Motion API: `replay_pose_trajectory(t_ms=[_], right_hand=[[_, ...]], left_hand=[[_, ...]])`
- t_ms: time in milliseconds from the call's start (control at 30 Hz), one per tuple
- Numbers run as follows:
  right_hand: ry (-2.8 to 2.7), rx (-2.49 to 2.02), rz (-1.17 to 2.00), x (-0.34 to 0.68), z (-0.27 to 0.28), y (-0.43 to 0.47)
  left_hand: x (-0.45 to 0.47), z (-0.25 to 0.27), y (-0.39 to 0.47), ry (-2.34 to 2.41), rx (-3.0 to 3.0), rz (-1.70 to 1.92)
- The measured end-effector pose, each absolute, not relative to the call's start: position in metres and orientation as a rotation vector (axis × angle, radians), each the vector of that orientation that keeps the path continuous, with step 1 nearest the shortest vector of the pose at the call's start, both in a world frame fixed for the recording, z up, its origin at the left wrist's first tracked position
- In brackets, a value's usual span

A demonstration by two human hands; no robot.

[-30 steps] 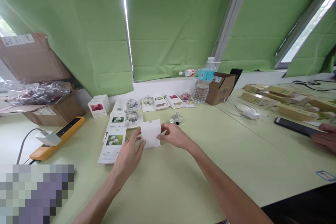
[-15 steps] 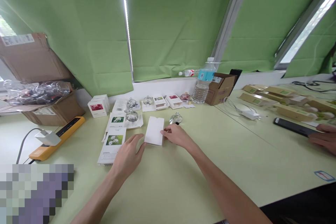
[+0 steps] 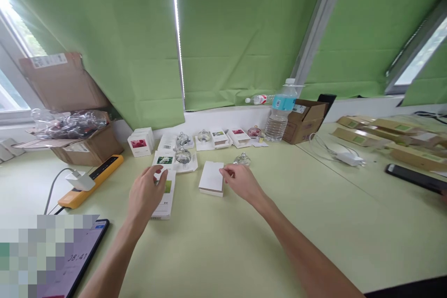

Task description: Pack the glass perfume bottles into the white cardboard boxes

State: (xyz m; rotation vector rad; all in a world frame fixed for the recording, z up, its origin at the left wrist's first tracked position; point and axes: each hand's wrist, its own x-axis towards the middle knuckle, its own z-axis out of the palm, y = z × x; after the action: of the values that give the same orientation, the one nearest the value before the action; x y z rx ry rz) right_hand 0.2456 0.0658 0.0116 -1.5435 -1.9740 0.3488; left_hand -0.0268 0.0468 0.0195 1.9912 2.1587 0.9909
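A plain white box point(image 3: 211, 176) lies on the table with its near side showing. My right hand point(image 3: 244, 184) pinches at its upper right edge, thumb and fingertips together. To the left, my left hand point(image 3: 145, 195) is raised over a white box with a flower picture point(image 3: 165, 202), its thumb and fingers apart with nothing visible between them. That hand partly hides the picture. Behind it lies another flower-printed box point(image 3: 165, 159), beside a clear glass ornament point(image 3: 183, 156) on white card. A second glass ornament point(image 3: 242, 159) rests just behind my right hand.
Small flower-printed boxes point(image 3: 140, 143) and a large water bottle point(image 3: 278, 114) line the wall. An orange power strip point(image 3: 101, 172) and a tablet-like device point(image 3: 84, 256) are on the left. At right are a white charger point(image 3: 349, 158), a dark phone point(image 3: 415, 178) and several tan boxes point(image 3: 412, 154).
My left hand has moved away from the plain white box, leftward over the flower-printed boxes. My right hand stays at the box's right edge. The view has shifted left.
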Motion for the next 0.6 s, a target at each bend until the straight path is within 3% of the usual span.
replay_pose_trajectory(t_ms=[267, 600], right_hand=[[-2.157, -1.354, 0.258, 0.229, 0.006, 0.055], [-2.263, -1.383, 0.3, 0.219, 0.005, 0.048]], left_hand=[[-0.068, 0.018, 0.056, 2.5, 1.689, 0.643], [-0.092, 0.016, 0.054, 1.771, 1.389, 0.596]])
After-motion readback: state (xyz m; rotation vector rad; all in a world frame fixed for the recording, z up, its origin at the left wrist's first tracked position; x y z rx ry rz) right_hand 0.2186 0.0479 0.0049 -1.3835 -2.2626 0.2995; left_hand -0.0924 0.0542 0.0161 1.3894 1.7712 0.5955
